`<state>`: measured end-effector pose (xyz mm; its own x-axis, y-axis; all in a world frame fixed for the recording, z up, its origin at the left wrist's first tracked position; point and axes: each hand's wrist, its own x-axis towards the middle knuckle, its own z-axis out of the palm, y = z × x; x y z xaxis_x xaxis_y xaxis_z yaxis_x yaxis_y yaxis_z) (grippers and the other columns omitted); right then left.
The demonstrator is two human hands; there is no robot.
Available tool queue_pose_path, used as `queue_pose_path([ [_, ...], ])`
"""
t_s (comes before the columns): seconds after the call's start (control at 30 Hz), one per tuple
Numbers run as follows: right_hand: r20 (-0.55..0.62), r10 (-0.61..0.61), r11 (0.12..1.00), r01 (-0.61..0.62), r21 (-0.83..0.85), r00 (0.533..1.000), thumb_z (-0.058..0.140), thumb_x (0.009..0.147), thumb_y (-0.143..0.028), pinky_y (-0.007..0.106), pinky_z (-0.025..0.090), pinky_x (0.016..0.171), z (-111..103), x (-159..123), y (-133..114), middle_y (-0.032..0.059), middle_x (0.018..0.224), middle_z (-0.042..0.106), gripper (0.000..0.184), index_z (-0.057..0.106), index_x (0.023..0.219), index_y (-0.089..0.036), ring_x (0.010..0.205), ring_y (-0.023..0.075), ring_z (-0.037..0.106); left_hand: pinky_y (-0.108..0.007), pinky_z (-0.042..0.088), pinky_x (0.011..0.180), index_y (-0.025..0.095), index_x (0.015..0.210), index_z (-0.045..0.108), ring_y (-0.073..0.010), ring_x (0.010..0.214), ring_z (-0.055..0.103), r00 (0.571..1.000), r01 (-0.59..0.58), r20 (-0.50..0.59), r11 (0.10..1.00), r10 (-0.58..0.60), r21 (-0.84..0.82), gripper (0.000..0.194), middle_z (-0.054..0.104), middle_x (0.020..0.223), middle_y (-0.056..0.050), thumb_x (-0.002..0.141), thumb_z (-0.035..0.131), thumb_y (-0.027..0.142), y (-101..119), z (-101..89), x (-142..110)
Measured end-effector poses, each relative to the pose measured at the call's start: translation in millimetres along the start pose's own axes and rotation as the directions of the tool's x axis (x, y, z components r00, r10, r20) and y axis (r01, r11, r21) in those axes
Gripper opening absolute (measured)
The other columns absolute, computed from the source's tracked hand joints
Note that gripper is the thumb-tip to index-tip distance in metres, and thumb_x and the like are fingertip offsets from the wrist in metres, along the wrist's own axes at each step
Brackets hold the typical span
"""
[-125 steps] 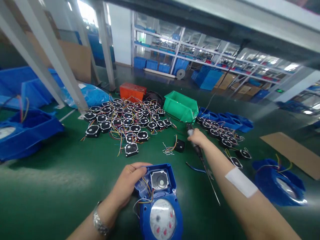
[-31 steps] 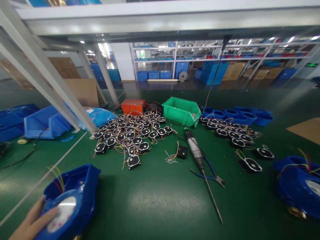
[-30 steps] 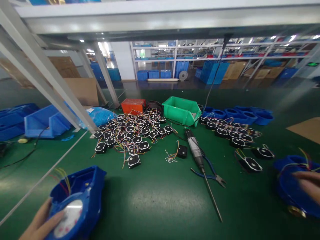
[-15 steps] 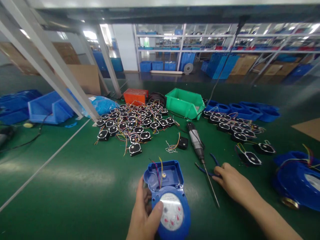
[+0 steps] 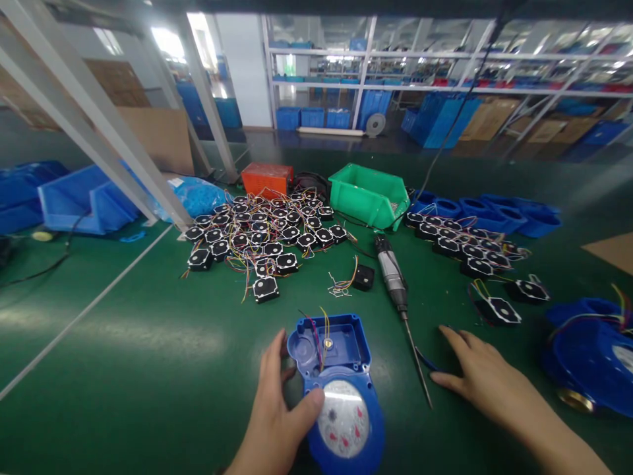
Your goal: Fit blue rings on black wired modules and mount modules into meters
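Note:
My left hand [image 5: 274, 402] holds a blue water meter [image 5: 345, 419] by its left side, thumb on the edge of the round dial. The meter's open upper compartment faces up, with red and yellow wires sticking out. My right hand [image 5: 482, 373] is low over the table, fingers apart, at a blue-handled hand tool [image 5: 426, 360] that is mostly hidden beneath it. Between the hands lies an electric screwdriver [image 5: 394, 280] with a long thin bit. Beyond the meter sits a black module [image 5: 364, 277] beside small white pieces [image 5: 341, 290] and loose wires.
Many wired black modules [image 5: 267, 249] cover the table's far middle, and more [image 5: 475, 251] lie right. A green bin [image 5: 368, 198] and orange box [image 5: 267, 179] stand behind. Another blue meter [image 5: 583, 356] is at far right. Metal posts [image 5: 93, 112] rise at left.
My right hand has drawn nearer and slightly right, its fingers spreading; the blue-handled tool came with it and is now mostly covered. My left hand keeps the meter, and the view has tilted down slightly.

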<state>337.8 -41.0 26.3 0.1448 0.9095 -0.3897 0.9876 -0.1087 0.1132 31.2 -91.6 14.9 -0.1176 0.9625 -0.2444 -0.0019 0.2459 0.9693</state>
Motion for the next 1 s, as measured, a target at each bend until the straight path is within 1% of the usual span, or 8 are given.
queue_pose_path([
  [0.2, -0.139, -0.061, 0.998, 0.065, 0.022, 0.988, 0.047, 0.070, -0.052, 0.038, 0.045, 0.081, 1, 7, -15, 0.0149, 0.113, 0.044, 0.068, 0.035, 0.126, -0.015, 0.102, 0.0266, 0.046, -0.042, 0.024, 0.098, 0.018, 0.116, 0.046, -0.0269, 0.115, 0.033, 0.958, -0.288, 0.125, 0.885, 0.260, 0.366, 0.060, 0.040, 0.121, -0.011, 0.059, 0.064, 0.027, 31, -3.6, 31],
  [0.37, -0.149, 0.033, 0.955, 0.013, 0.297, 0.988, 0.049, 0.071, -0.042, 0.034, 0.051, 0.069, -22, 2, -14, 0.0136, 0.102, 0.051, 0.062, 0.039, 0.123, -0.011, 0.079, 0.0214, 0.057, -0.047, 0.027, 0.094, 0.023, 0.093, 0.063, -0.0272, 0.110, 0.038, 0.878, -0.468, 0.295, 0.804, 0.377, 0.367, 0.033, 0.049, 0.111, -0.008, 0.061, 0.063, 0.027, 42, 0.7, 53],
  [0.43, -0.222, 0.054, 0.845, 0.074, 0.530, 0.974, 0.053, 0.067, -0.045, 0.034, 0.052, 0.067, -39, -9, -16, 0.0122, 0.104, 0.051, 0.069, 0.035, 0.126, -0.015, 0.078, 0.0216, 0.058, -0.046, 0.028, 0.094, 0.021, 0.079, 0.066, -0.0255, 0.108, 0.040, 0.856, -0.506, 0.296, 0.805, 0.424, 0.309, 0.015, 0.052, 0.106, -0.008, 0.065, 0.059, 0.023, 38, 1.8, 55],
  [0.5, -0.382, 0.029, 0.620, 0.284, 0.732, 0.924, 0.056, 0.066, -0.046, 0.033, 0.052, 0.070, -56, -24, -27, 0.0087, 0.106, 0.050, 0.071, 0.031, 0.127, -0.021, 0.084, 0.0215, 0.057, -0.043, 0.032, 0.091, 0.018, 0.069, 0.064, -0.0235, 0.104, 0.044, 0.864, -0.491, 0.263, 0.836, 0.431, 0.245, 0.009, 0.054, 0.103, -0.009, 0.068, 0.055, 0.019, 33, 2.4, 53],
  [0.57, -0.555, -0.011, 0.356, 0.522, 0.775, 0.832, 0.058, 0.067, -0.042, 0.031, 0.051, 0.076, -69, -37, -47, 0.0056, 0.111, 0.047, 0.066, 0.032, 0.125, -0.026, 0.095, 0.0209, 0.053, -0.040, 0.037, 0.085, 0.016, 0.066, 0.058, -0.0217, 0.098, 0.048, 0.875, -0.478, 0.198, 0.855, 0.443, 0.200, 0.010, 0.054, 0.100, -0.010, 0.071, 0.050, 0.016, 27, 2.5, 50],
  [0.63, -0.627, -0.087, 0.214, 0.629, 0.747, 0.774, 0.059, 0.070, -0.035, 0.029, 0.051, 0.078, -77, -45, -74, 0.0049, 0.114, 0.045, 0.060, 0.034, 0.124, -0.027, 0.101, 0.0203, 0.050, -0.037, 0.040, 0.080, 0.016, 0.067, 0.054, -0.0205, 0.094, 0.050, 0.861, -0.507, 0.145, 0.842, 0.487, 0.182, 0.009, 0.054, 0.099, -0.010, 0.072, 0.046, 0.015, 22, 2.2, 48],
  [0.8, -0.601, -0.350, 0.204, 0.684, 0.700, 0.719, 0.057, 0.073, -0.023, 0.027, 0.048, 0.085, -75, -35, -127, 0.0039, 0.120, 0.035, 0.058, 0.031, 0.125, -0.030, 0.108, 0.0171, 0.043, -0.034, 0.041, 0.076, 0.016, 0.069, 0.051, -0.0190, 0.088, 0.051, 0.814, -0.578, 0.182, 0.798, 0.551, 0.172, 0.008, 0.055, 0.094, -0.009, 0.073, 0.045, 0.014, 19, 1.0, 48],
  [1.0, -0.572, -0.437, 0.297, 0.711, 0.637, 0.694, 0.053, 0.076, -0.021, 0.028, 0.045, 0.090, -67, -22, -135, 0.0039, 0.122, 0.029, 0.059, 0.026, 0.127, -0.031, 0.110, 0.0160, 0.039, -0.032, 0.039, 0.078, 0.017, 0.071, 0.050, -0.0173, 0.090, 0.050, 0.805, -0.586, 0.213, 0.797, 0.553, 0.147, 0.008, 0.054, 0.096, -0.008, 0.075, 0.044, 0.013, 17, 0.1, 50],
])
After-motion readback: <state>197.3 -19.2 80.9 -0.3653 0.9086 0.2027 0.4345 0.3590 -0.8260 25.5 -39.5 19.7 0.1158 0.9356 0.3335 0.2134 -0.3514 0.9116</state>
